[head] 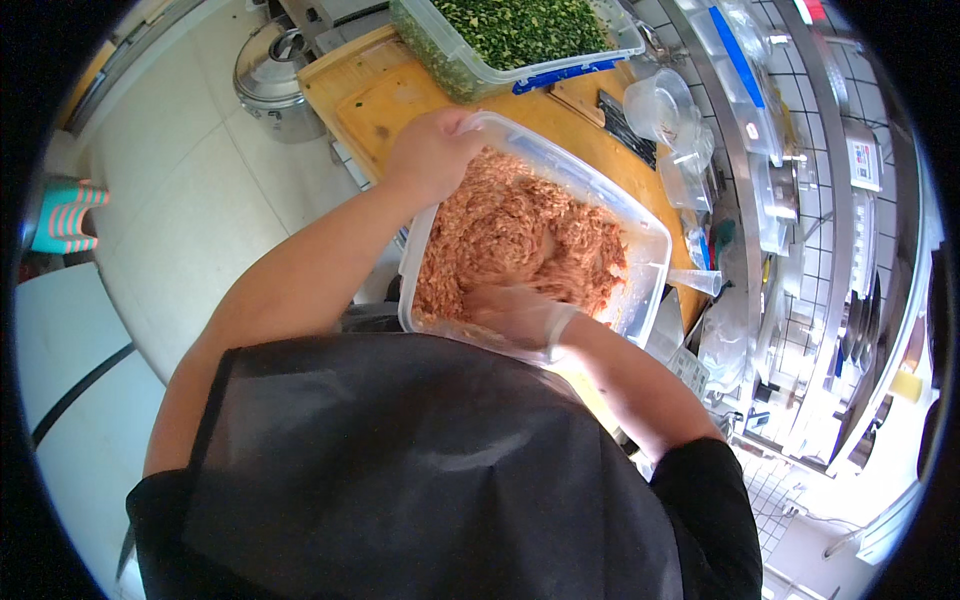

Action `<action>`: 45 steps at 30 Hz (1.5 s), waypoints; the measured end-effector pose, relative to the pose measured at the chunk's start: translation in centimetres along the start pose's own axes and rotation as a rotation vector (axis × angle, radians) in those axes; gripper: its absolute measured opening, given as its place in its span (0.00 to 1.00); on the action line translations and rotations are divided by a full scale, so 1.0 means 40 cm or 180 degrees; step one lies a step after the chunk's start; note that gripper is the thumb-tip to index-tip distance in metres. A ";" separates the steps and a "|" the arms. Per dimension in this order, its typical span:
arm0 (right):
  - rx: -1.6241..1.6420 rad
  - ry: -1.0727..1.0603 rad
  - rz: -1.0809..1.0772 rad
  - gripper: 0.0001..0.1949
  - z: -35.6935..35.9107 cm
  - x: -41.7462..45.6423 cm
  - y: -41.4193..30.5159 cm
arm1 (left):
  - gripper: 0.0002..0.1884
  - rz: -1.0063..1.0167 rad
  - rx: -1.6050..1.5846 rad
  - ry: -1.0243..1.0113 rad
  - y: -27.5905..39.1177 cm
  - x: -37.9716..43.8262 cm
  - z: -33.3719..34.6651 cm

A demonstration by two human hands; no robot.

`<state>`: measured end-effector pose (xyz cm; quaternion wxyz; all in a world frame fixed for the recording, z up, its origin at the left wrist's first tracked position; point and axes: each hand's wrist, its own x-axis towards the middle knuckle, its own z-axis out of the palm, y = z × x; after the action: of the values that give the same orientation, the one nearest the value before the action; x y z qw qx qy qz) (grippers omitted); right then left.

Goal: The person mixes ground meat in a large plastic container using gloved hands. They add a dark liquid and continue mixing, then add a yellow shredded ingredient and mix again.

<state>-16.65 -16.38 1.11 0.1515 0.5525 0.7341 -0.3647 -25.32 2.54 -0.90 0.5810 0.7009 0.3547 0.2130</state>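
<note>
A clear plastic tub [651,247] of raw minced meat [499,232] stands tilted in the view right before my body. My left hand [435,154] grips its rim at the far left corner, thumb over the edge. Down in the meat, along the near side, is my right hand [517,313], in a thin clear glove with a cuff at the wrist. Motion blurs that hand, and its fingers cannot be made out against the mince. The meat is swirled into a mound in the middle, and smears coat the tub's right inner wall.
Beyond the tub, a second clear tub [491,75] with blue clips holds chopped greens [525,30] on the wooden worktop [360,97]. Clear plastic containers [660,109] and a measuring cup [697,282] stand to the right, below metal shelves [739,187]. A lidded steel pot [274,82] stands at the left.
</note>
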 end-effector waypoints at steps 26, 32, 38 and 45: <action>0.2918 -0.0014 0.1190 0.28 0.001 -0.019 -0.021 | 0.15 0.0147 -0.0488 -0.0134 -0.016 0.013 0.018; 0.2512 0.1766 0.2488 0.32 -0.078 0.043 0.100 | 0.14 0.0164 -0.0487 -0.0174 -0.006 0.005 0.006; 0.3264 0.0734 0.1708 0.39 0.056 -0.015 -0.021 | 0.16 0.0183 -0.0330 -0.0154 -0.009 0.017 0.018; 0.1863 0.1092 0.2879 0.36 -0.060 0.015 0.075 | 0.16 0.0060 -0.0716 -0.0287 -0.035 0.024 0.018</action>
<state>-13.64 -13.91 1.28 0.0116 0.8823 0.3067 -0.3568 -24.53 2.87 -2.54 0.6693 0.6435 0.2955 0.2251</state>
